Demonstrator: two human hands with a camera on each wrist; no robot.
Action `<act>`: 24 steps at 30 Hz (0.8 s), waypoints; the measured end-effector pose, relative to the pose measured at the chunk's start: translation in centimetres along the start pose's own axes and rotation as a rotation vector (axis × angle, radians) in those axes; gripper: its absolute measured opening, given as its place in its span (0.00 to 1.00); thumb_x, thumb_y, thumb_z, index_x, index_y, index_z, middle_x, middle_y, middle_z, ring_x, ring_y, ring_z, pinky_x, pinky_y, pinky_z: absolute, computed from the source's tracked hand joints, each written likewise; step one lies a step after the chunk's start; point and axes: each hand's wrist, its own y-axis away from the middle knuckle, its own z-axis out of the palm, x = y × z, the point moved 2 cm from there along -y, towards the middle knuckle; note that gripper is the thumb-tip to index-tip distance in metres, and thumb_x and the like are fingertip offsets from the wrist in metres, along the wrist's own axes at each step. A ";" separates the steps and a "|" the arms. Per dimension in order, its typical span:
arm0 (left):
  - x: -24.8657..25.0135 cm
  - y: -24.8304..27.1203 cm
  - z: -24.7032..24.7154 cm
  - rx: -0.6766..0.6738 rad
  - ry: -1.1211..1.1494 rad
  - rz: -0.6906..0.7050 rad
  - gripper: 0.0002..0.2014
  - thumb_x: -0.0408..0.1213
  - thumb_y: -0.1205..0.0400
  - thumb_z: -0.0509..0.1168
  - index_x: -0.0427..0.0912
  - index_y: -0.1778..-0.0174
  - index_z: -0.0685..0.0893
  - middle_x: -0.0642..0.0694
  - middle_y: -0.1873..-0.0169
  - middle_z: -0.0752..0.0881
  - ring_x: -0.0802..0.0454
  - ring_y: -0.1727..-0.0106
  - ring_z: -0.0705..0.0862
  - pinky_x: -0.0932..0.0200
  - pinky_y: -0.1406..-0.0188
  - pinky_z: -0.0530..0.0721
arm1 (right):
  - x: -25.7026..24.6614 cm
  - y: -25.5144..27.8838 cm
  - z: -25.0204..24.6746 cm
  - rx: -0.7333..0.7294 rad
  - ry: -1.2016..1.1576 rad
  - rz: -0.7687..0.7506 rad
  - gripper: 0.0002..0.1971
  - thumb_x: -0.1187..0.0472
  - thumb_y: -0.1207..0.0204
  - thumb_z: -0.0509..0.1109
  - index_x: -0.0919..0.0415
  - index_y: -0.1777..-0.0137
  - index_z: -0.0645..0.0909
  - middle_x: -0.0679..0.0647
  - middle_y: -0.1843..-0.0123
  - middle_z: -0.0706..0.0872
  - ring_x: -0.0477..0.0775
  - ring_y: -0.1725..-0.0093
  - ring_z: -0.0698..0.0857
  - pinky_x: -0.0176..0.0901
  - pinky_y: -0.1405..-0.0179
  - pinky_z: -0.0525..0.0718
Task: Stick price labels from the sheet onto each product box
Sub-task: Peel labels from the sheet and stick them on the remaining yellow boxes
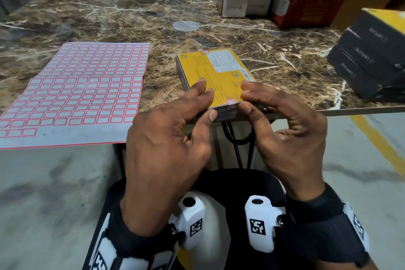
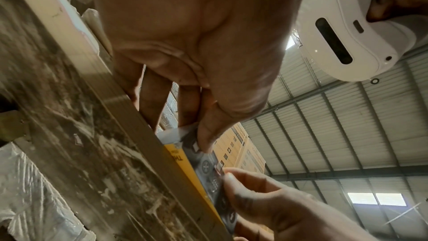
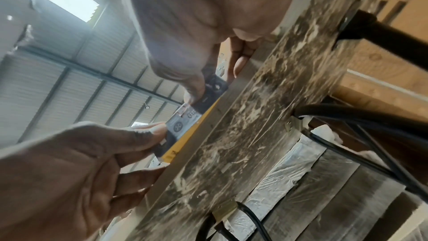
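Both hands' fingers pinch the yellow box at the tabletop edge, steadying it so thumbs smooth the label over its rim.

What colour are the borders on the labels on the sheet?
Red borders around pale grey-white blanks on the label sheet; clearest in the head view.

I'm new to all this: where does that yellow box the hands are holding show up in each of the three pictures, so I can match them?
Head view: the yellow box lies centre, at the table's near edge, between both hands.
Left wrist view: lower centre, its dark end face and yellow strip beside the table edge.
Right wrist view: centre, the same end face between two thumbs.
Shared landmark: the red-bordered price label folded over the box's near edge, also seen at and.
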 end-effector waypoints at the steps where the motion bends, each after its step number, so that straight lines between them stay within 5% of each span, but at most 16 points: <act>1: 0.0 0.0 -0.1 -0.014 -0.014 -0.002 0.17 0.43 0.20 0.74 0.54 0.34 0.92 0.62 0.31 0.87 0.70 0.31 0.84 0.56 0.29 0.86 | 0.1 0.1 -0.2 -0.016 0.015 -0.004 0.11 0.72 0.20 0.81 0.60 0.42 0.93 0.51 0.36 0.94 0.46 0.32 0.92 0.59 0.32 0.89; 3: 0.1 0.0 -0.4 -0.050 -0.037 -0.003 0.20 0.46 0.21 0.74 0.56 0.32 0.91 0.64 0.29 0.85 0.72 0.30 0.83 0.58 0.30 0.86 | -0.2 0.3 -0.5 -0.051 0.016 0.002 0.13 0.71 0.21 0.80 0.61 0.38 0.93 0.52 0.32 0.93 0.47 0.30 0.90 0.59 0.29 0.88; 8: 0.5 0.3 -1.9 -0.103 0.041 0.030 0.26 0.52 0.22 0.68 0.60 0.25 0.86 0.61 0.31 0.89 0.61 0.33 0.88 0.48 0.31 0.87 | -2.8 0.4 0.6 -0.125 0.180 0.003 0.32 0.36 0.26 0.81 0.54 0.27 0.88 0.49 0.25 0.87 0.50 0.24 0.86 0.63 0.29 0.86; 11: 0.5 0.5 -2.1 -0.122 0.220 -0.031 0.33 0.43 0.21 0.68 0.59 0.16 0.75 0.66 0.27 0.85 0.58 0.30 0.87 0.52 0.30 0.86 | -3.6 -0.1 1.5 -0.115 0.283 0.030 0.34 0.28 0.32 0.78 0.49 0.33 0.91 0.47 0.25 0.86 0.50 0.30 0.89 0.62 0.37 0.90; 14: 1.0 0.5 -1.7 -0.173 0.355 -0.083 0.39 0.29 0.20 0.65 0.58 0.12 0.66 0.67 0.21 0.78 0.60 0.19 0.77 0.52 0.19 0.77 | -3.8 -0.6 1.6 -0.074 0.303 0.044 0.31 0.27 0.35 0.79 0.48 0.40 0.92 0.43 0.30 0.88 0.45 0.37 0.91 0.55 0.43 0.93; 16: 1.9 0.3 -1.3 -0.194 0.410 -0.101 0.41 0.32 0.22 0.67 0.65 0.13 0.66 0.70 0.21 0.77 0.60 0.19 0.77 0.49 0.18 0.77 | -3.9 -1.2 0.6 -0.043 0.268 0.061 0.30 0.29 0.37 0.80 0.48 0.42 0.93 0.41 0.32 0.89 0.39 0.41 0.90 0.47 0.43 0.92; 19: 4.1 -0.5 -0.9 -0.260 0.437 -0.031 0.41 0.44 0.25 0.69 0.77 0.16 0.65 0.74 0.22 0.75 0.63 0.22 0.80 0.48 0.33 0.83 | -4.2 -3.1 -3.1 0.031 0.225 0.014 0.27 0.35 0.38 0.86 0.52 0.44 0.94 0.42 0.37 0.91 0.36 0.43 0.90 0.37 0.43 0.90; 21: 5.8 -1.1 -0.2 -0.301 0.406 0.048 0.41 0.41 0.23 0.69 0.78 0.17 0.64 0.77 0.23 0.75 0.64 0.23 0.80 0.49 0.44 0.83 | -4.6 -4.7 -6.9 0.092 0.245 -0.040 0.27 0.40 0.37 0.91 0.55 0.43 0.95 0.46 0.38 0.91 0.39 0.41 0.91 0.33 0.40 0.88; 24: 7.9 -1.8 1.2 -0.340 0.363 0.102 0.39 0.41 0.22 0.69 0.79 0.18 0.66 0.78 0.24 0.77 0.55 0.35 0.90 0.57 0.48 0.86 | -4.5 -7.5 -13.2 0.240 0.341 -0.100 0.26 0.46 0.36 0.91 0.59 0.41 0.94 0.51 0.36 0.92 0.46 0.38 0.91 0.37 0.36 0.87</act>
